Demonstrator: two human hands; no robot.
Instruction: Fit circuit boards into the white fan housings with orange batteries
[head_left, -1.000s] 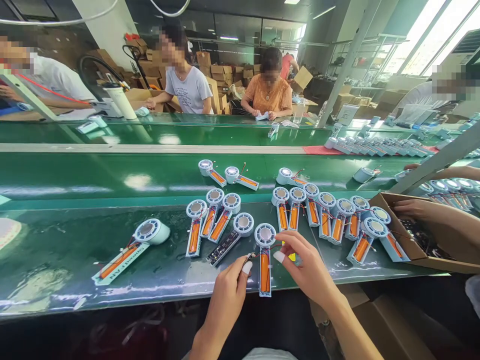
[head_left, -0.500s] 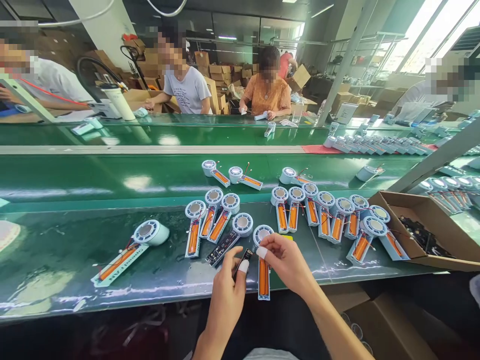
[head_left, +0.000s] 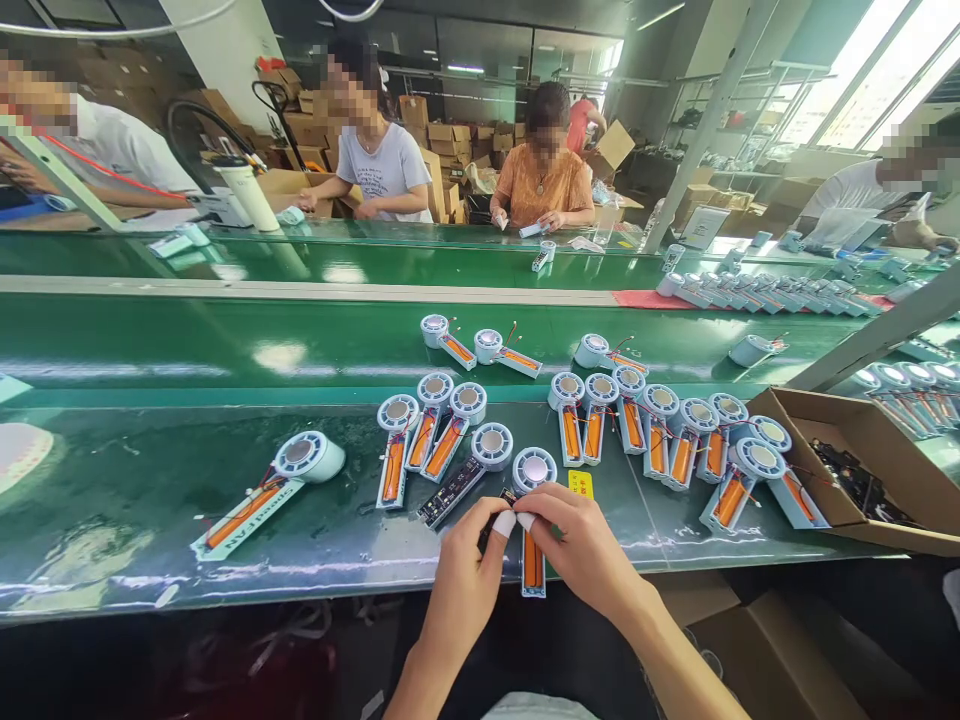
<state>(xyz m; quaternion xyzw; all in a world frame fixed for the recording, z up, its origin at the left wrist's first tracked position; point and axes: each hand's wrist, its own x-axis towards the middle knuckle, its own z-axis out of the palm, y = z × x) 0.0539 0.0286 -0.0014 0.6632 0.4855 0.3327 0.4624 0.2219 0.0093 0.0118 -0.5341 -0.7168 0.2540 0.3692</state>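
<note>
My left hand [head_left: 466, 580] is closed around a small black circuit board [head_left: 508, 496], mostly hidden by the fingers. Pinched fingertips of my right hand [head_left: 585, 540] meet the left thumb at the board's edge; what they hold is too small to make out. White covers sit on both thumb tips. Beneath the hands lies a light blue handheld fan [head_left: 535, 467], its handle showing orange battery cells [head_left: 533, 567]. Just left of it is another fan [head_left: 492, 445], with a black circuit board [head_left: 451, 492] over its handle.
Several similar fans [head_left: 660, 401] lie right and left on the green bench [head_left: 330, 530]. A yellow label [head_left: 580, 484] is beside my right hand. A cardboard box [head_left: 799, 425] of black parts stands at right. Across the conveyor [head_left: 345, 355], several people work.
My right hand has come down and left from the fan's upper handle to meet my left hand at the circuit board. More of the yellow label shows. The view has shifted slightly.
</note>
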